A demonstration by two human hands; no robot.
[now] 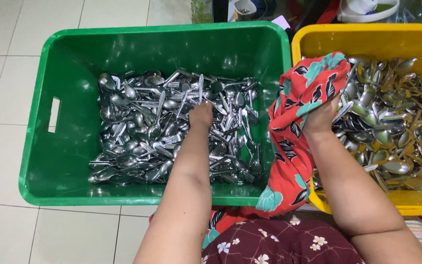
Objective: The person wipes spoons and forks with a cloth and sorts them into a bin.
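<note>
Nearest the lens, at 6 o'clock, lies a dark floral skirt [289, 244], from which two bare forearms reach up toward two bins standing on a tiled floor [6, 98].

Left hand [201, 115]: near centre, inside the green bin [45, 122], fingers curled shut around one utensil [200, 88], whose handle stands upright just above the knuckles. Beneath it lies the sorted pile [172, 129] of bright spoons and forks, covering most of the bin's floor.

Right hand [321, 120]: at 3 o'clock, over the near edge of the yellow bin [318, 39], fingers closed on a red floral cloth [294, 137] and, it seems, a few spoons wrapped in it; the cloth hides the exact grasp. The cloth drapes down across the two bins' adjoining walls.

Unsorted heap [396, 127]: duller, partly yellowed spoons filling the yellow bin.

Progress, as judged: well under way, perhaps half. The green bin holds a deep layer, yet the yellow bin remains heavily loaded.

Counts: two bins, one cloth, two hands; utensils number in the hundreds per bin, too tangled to count singly.
</note>
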